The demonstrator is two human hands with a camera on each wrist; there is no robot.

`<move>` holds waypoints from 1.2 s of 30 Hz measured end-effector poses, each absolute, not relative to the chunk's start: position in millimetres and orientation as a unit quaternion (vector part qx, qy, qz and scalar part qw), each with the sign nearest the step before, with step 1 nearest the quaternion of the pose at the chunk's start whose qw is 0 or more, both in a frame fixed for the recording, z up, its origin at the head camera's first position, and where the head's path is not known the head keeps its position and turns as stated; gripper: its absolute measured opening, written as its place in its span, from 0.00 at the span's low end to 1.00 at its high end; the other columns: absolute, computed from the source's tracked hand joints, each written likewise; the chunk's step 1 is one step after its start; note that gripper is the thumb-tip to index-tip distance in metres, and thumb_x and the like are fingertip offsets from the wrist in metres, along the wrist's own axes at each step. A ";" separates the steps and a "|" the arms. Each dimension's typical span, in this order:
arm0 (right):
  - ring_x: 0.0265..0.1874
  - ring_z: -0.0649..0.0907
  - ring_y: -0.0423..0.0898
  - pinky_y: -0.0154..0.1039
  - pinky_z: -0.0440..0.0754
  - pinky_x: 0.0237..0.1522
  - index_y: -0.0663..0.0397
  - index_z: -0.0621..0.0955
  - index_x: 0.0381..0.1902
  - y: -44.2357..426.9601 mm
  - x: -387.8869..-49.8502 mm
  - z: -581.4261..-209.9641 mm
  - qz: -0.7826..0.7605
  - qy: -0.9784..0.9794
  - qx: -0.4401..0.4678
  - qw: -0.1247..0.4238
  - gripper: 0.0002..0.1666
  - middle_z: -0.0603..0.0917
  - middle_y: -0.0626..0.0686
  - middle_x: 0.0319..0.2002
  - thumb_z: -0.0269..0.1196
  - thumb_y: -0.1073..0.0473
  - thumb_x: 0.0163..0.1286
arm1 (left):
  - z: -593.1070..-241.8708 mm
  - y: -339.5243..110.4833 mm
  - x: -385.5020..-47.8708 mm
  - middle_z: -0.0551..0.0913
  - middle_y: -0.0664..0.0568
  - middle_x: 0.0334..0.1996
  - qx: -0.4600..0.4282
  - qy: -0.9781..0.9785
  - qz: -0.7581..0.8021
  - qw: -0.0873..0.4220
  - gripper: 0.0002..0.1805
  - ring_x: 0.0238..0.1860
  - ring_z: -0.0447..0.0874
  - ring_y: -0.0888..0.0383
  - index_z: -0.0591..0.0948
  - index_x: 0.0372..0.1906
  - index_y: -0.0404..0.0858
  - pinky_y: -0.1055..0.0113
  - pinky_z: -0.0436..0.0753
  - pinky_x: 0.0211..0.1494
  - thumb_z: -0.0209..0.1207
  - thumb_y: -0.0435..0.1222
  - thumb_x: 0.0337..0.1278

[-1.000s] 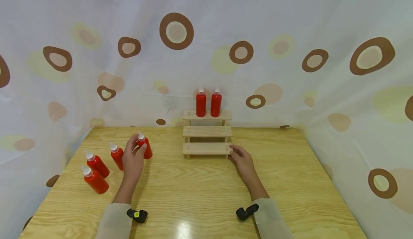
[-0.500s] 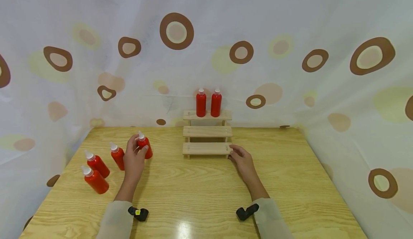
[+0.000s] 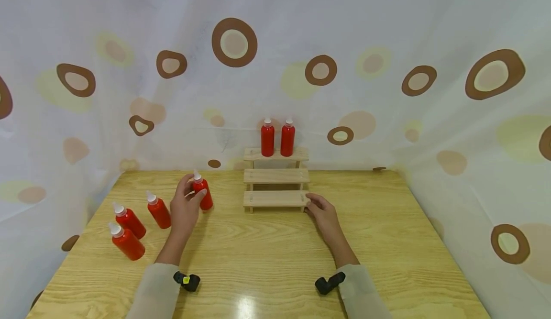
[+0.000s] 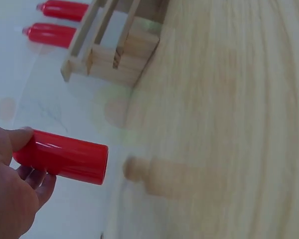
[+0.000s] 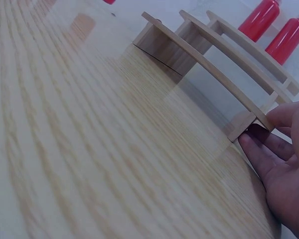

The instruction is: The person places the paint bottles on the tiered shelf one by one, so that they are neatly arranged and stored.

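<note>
My left hand holds a red bottle with a white pointed cap, thumb on one side and fingers on the other. In the left wrist view the bottle is off the table, its base towards the wooden stand. My right hand pinches the right end of the lowest step of the three-step wooden stand. The right wrist view shows the thumb and fingers of that hand around the step's corner. Two red bottles stand upright on the top step.
Three more red bottles are on the table's left side: one nearest my left hand, another further left, and a third in front. A patterned cloth hangs behind the table and at both sides.
My left hand has moved to the right with the red bottle, away from the other bottles on the left. The right hand and the stand have stayed in place.
</note>
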State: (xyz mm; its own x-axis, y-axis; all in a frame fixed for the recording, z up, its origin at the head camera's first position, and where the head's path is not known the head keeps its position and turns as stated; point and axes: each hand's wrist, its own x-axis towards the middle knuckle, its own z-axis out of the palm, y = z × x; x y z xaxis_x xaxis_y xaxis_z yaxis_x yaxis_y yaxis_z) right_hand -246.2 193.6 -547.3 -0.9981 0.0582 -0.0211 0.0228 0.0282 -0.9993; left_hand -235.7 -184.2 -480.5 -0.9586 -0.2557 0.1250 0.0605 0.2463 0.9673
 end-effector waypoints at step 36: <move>0.49 0.82 0.41 0.31 0.84 0.51 0.62 0.77 0.64 192.7 -246.3 -546.4 0.700 -0.713 -0.030 0.015 0.21 0.78 0.63 0.57 0.56 0.65 0.76 | -433.6 -22.3 -304.2 0.82 0.51 0.57 -0.180 -0.799 -0.565 0.102 0.29 0.55 0.80 0.51 0.72 0.69 0.47 0.54 0.83 0.61 0.66 0.39 0.65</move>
